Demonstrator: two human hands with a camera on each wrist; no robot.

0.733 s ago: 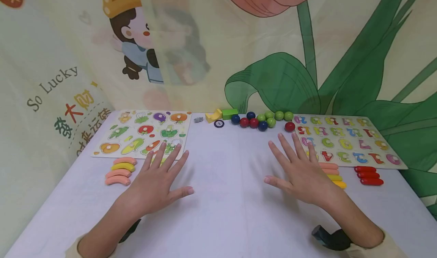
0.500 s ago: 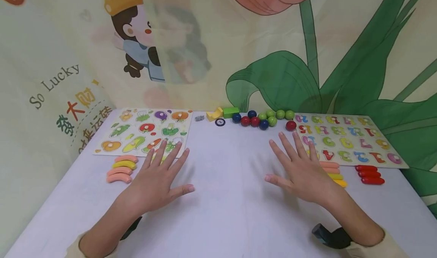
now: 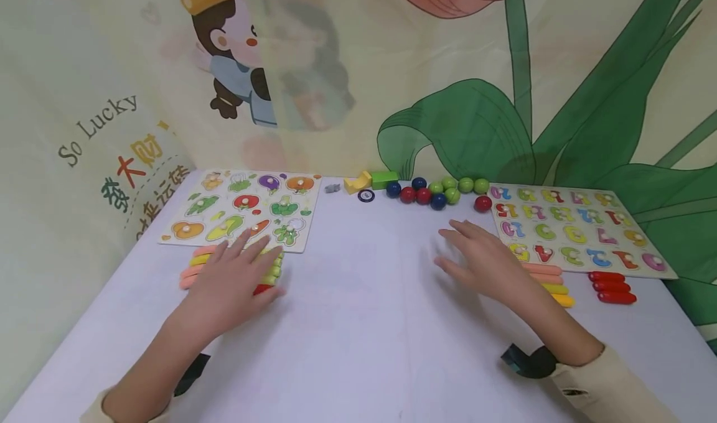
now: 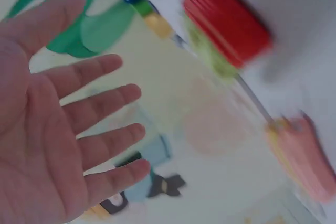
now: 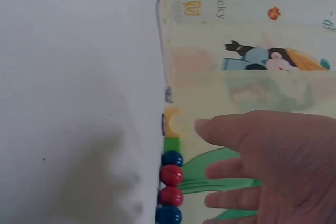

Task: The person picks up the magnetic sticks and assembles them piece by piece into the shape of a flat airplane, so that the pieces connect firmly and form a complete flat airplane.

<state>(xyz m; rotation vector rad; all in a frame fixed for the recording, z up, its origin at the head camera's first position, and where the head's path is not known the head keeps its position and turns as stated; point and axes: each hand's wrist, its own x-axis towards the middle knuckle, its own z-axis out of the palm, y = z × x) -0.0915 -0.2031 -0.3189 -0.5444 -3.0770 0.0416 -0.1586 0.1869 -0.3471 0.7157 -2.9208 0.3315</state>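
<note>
My left hand (image 3: 229,286), fingers spread, hovers over the left side of the table, holding nothing. Beneath and beside it lie pink and yellow curved pieces (image 3: 193,271), partly hidden. A row of light green pieces (image 3: 274,272) with a red piece (image 3: 264,288) at its near end shows past the fingers; the red piece (image 4: 226,19) looks large and blurred in the left wrist view. My right hand (image 3: 487,264) hangs above the table with fingers slightly bent and nothing in them. Closest to it are pink and yellow pieces (image 3: 549,280) by its wrist.
A vegetable puzzle board (image 3: 310,236) lies back left, a number puzzle board (image 3: 588,230) back right. Between them stand yellow (image 3: 357,183) and green blocks (image 3: 384,180), a round black-and-white disc (image 3: 366,196), a small grey figure (image 3: 333,188) and several coloured balls (image 3: 424,196). Red pieces (image 3: 612,287) lie far right.
My left hand has moved left over the curved pieces, uncovering the green and red ones. My right hand has turned and its fingers have drawn closer together. The head view has shifted slightly.
</note>
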